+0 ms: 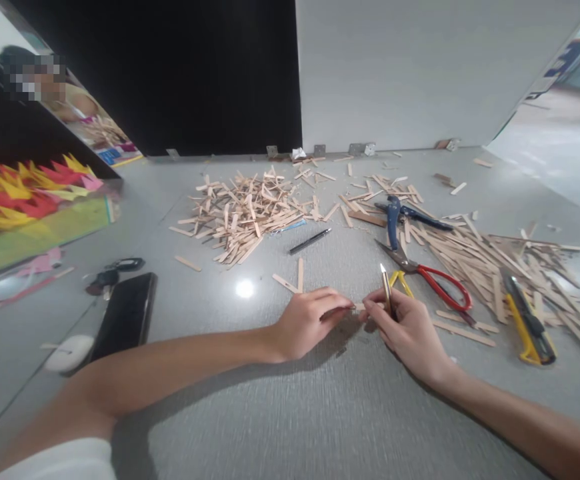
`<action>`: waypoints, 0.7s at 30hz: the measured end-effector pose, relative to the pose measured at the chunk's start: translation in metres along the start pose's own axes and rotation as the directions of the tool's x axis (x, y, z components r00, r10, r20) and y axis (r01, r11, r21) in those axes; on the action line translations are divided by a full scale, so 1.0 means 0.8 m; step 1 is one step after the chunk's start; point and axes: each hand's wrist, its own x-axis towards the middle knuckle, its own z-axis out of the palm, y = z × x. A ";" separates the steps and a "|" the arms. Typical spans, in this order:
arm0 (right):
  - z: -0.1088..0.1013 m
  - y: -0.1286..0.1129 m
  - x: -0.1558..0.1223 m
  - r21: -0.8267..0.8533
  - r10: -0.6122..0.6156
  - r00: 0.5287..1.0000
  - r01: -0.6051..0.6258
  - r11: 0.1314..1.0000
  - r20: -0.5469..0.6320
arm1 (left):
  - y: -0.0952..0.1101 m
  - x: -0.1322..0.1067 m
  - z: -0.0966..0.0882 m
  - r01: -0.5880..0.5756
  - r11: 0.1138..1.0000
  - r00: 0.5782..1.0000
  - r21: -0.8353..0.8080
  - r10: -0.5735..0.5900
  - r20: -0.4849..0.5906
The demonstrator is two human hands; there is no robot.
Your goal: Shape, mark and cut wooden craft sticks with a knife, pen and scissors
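Pinching short stick point(361, 307) in left grip point(310, 323), clasping pen-like tool point(387, 293) in right grip point(404, 327) near stick's other end; ideally steady stick, avoiding red-handled cutters point(411, 266) beyond right grip.

On the table point(270, 427), a phone point(124, 313) lies left of piled sticks point(247, 210), a cutter point(526, 321) right.

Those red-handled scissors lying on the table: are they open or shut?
Apparently shut: on the red-handled scissors, the blades run together to one point and the handles meet at their far ends.
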 end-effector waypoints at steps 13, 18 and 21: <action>0.002 -0.003 -0.001 0.007 -0.006 1.000 0.006 1.000 0.020 | -0.001 -0.002 0.002 0.014 0.999 0.999 0.045 -0.012 -0.039; 0.002 -0.002 0.000 -0.014 0.016 0.999 -0.016 1.000 0.033 | 0.000 -0.005 0.002 -0.054 0.990 0.997 0.129 0.061 -0.053; 0.002 0.000 0.000 -0.036 0.011 0.999 -0.010 0.999 0.035 | -0.001 -0.007 0.003 -0.023 0.991 0.999 0.131 0.026 -0.024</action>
